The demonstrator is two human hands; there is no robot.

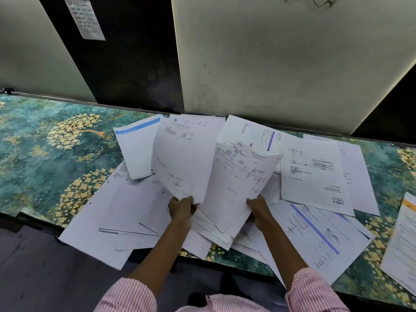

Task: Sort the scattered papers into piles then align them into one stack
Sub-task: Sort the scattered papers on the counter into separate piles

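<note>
Early stage: one sheet is pinched by the left hand, a second sheet is gripped by the right hand, and the other papers are seen scattered, unpiled, across the table.

Papers I'm holding are thin matt printed sheets, the tabletop has a slightly glossy floral covering, my sleeves are striped cloth.

We hold our left hand raised, fingers curled, pinching the lower edge of the left sheet | our right hand level beside it, apart, gripping the lower corner of the right sheet | both forearms bare, reaching forward, pink-striped sleeves near the elbows
</note>
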